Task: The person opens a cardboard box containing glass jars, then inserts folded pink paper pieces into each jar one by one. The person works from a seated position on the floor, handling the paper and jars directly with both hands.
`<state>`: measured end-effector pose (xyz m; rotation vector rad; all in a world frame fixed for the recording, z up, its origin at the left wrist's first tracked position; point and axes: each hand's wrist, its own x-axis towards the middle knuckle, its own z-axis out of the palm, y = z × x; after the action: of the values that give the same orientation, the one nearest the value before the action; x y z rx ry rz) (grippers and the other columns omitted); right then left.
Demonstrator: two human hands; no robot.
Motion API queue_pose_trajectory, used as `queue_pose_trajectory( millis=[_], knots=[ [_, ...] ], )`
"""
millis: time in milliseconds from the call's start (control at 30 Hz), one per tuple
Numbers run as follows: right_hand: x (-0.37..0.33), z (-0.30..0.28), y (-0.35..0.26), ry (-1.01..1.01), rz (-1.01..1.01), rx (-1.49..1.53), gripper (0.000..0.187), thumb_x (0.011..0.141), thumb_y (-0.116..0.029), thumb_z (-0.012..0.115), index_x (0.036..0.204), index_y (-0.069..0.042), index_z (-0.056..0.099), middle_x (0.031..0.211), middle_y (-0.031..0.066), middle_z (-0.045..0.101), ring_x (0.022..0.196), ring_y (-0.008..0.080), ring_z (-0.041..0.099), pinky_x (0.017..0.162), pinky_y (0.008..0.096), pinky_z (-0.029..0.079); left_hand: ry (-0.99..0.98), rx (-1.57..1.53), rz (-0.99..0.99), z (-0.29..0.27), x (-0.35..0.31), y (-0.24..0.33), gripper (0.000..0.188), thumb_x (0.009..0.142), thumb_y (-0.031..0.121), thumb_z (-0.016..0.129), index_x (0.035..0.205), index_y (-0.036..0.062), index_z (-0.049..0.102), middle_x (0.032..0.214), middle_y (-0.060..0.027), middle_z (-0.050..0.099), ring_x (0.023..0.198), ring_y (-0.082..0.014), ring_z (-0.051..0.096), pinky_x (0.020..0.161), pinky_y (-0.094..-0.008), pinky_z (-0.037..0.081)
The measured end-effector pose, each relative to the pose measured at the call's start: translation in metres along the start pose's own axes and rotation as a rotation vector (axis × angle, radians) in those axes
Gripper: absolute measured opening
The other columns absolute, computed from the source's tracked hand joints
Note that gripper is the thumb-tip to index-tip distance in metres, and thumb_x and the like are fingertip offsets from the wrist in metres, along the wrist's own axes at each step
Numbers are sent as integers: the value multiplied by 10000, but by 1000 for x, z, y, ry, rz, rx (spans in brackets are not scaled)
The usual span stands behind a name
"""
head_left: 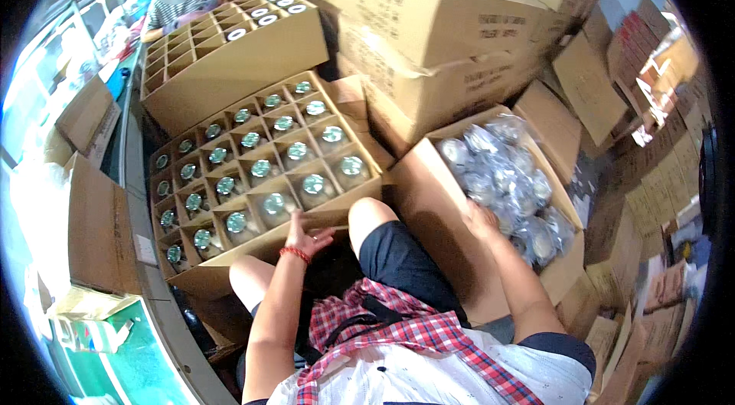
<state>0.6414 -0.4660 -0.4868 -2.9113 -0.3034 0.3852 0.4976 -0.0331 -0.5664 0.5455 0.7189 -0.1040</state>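
Fingers spread and grasping nothing, your left hand (303,238) hovers at the near edge of a divided carton (344,206), where clear items with greenish round tops (260,168) stand in separate compartments. Your right hand (481,220) reaches over the left edge of an open carton (425,202) filled with plastic-wrapped items (494,160); how far its fingers open, or whether they grip one, cannot be told.
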Motion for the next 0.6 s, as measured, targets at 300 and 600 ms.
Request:
queue_pose_trajectory(
  millis=[300,600],
  knots=[
    [266,-17,-277,448,-621,686,514,918,-351,498,1300,-21,404,1344,223,406,1262,330,380,1045,391,301,552,542,910,-37,-189,64,368,944,269,470,1198,7,517,1128,-136,601,990,-209,596,771,-311,492],
    [414,101,-303,-303,-435,960,526,920,-352,448,1329,-29,381,1317,141,444,1184,234,437,1017,360,330,1225,-41,1143,-234,-156,102,707,892,457,485,1417,43,255,1469,-97,241,1335,-223,243,1093,-375,185]
  ],
)
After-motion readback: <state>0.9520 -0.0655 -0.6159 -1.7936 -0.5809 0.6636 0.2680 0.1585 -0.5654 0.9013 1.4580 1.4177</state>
